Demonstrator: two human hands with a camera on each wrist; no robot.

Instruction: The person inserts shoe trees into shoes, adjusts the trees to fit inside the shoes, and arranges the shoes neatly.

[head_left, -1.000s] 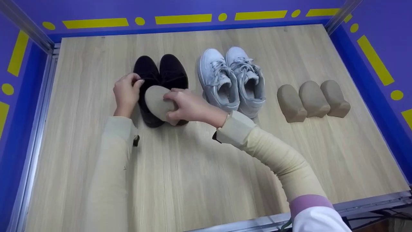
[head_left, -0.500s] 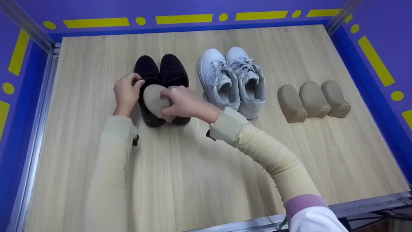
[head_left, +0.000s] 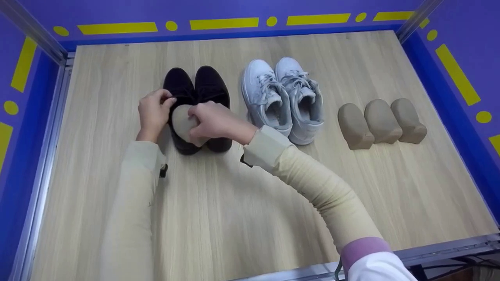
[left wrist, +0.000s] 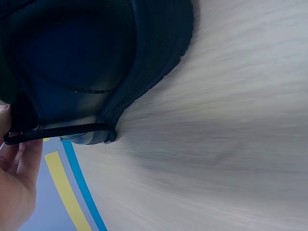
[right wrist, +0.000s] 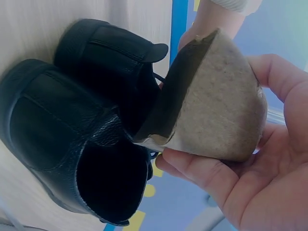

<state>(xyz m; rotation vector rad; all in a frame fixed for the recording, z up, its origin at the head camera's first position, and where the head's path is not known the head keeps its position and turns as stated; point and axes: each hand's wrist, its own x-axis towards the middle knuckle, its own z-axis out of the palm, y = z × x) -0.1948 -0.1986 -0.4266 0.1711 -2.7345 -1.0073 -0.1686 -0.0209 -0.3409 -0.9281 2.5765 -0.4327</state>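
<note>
A pair of black lace-up shoes stands side by side on the wooden board, toes pointing away. My left hand (head_left: 151, 113) is at the left black shoe (head_left: 177, 81), thumb and fingers pinching its upper near the laces. My right hand (head_left: 218, 121) grips a hollow, grey-brown moulded shoe insert (head_left: 181, 121) between thumb and fingers. The insert is over the left shoe's opening and largely covers it in the head view. In the right wrist view, the insert's hollow side faces the shoes, and the opening of the right black shoe (right wrist: 113, 178) shows dark inside.
White lace-up sneakers (head_left: 267, 93) stand in the middle of the wooden board (head_left: 218, 218). Three more moulded inserts (head_left: 383, 121) lie in a row at the right. Blue-purple walls (head_left: 218, 9) with yellow marks enclose the back and sides.
My right hand has moved left with the insert, bringing it further over the left black shoe. My left hand has stayed at that shoe.
</note>
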